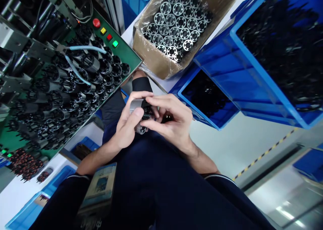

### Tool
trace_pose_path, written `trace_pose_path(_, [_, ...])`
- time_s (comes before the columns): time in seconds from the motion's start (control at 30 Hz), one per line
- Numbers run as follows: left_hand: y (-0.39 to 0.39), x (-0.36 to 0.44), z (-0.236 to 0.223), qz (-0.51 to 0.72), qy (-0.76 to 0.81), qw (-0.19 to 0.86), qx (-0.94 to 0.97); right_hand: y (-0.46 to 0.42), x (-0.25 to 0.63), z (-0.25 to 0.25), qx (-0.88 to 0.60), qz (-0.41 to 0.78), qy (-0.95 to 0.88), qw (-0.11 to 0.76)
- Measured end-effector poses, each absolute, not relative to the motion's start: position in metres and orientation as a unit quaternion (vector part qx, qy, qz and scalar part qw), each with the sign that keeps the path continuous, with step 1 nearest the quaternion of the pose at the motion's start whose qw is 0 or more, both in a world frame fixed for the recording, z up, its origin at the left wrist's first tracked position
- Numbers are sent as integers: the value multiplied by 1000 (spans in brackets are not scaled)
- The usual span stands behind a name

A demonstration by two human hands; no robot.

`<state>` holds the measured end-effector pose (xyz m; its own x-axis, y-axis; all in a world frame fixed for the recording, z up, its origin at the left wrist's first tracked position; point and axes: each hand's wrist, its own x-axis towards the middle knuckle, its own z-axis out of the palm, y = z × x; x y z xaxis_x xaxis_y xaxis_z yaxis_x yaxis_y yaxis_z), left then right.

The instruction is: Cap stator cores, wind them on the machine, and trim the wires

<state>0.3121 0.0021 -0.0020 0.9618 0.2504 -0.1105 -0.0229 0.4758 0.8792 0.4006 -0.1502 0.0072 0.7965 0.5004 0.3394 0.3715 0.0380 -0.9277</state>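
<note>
Both hands are held together in front of my torso. My left hand [127, 122] grips a silver metal cylindrical housing [135, 106], with its thumb across the side. My right hand [171, 119] pinches a black part [148, 111] at the housing's end, and its fingers hide most of that part. Beyond the hands, a green-edged board [126, 53] carries rows of black-and-silver cylindrical parts [89, 63]. Blue-handled pliers [83, 48] lie on top of those rows, out of reach of either hand's fingers.
A cardboard box [161, 38] lined with clear film holds several metal tubes on end. Blue crates [252, 68] hold black parts. A panel with red, yellow and green buttons [103, 31] sits by machinery at the upper left. A yellow-and-black floor stripe [264, 152] runs lower right.
</note>
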Motion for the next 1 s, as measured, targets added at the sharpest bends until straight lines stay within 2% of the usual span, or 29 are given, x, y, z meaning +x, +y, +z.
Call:
trace_pose_path(0.1, [-4, 315, -12, 116, 100, 883, 443, -147, 400, 7, -676, 41, -224, 701])
trace_pose_path(0.27, [-14, 310, -20, 166, 22, 832, 530, -127, 396, 6, -589, -10, -155, 793])
trace_pose_path(0.33, [-18, 308, -17, 173, 13, 812, 557, -124, 393, 4, -602, 7, -168, 780])
trace_pose_path(0.53, [-14, 305, -6, 209, 72, 815, 536, -148, 389, 3, -713, 85, -245, 651])
trace_pose_path(0.7, [-4, 303, -11, 207, 105, 799, 555, -172, 395, 16, -669, 199, -304, 648])
trace_pose_path(1.0, [-2, 305, -14, 181, 30, 829, 528, -184, 382, 24, -671, 112, -354, 642])
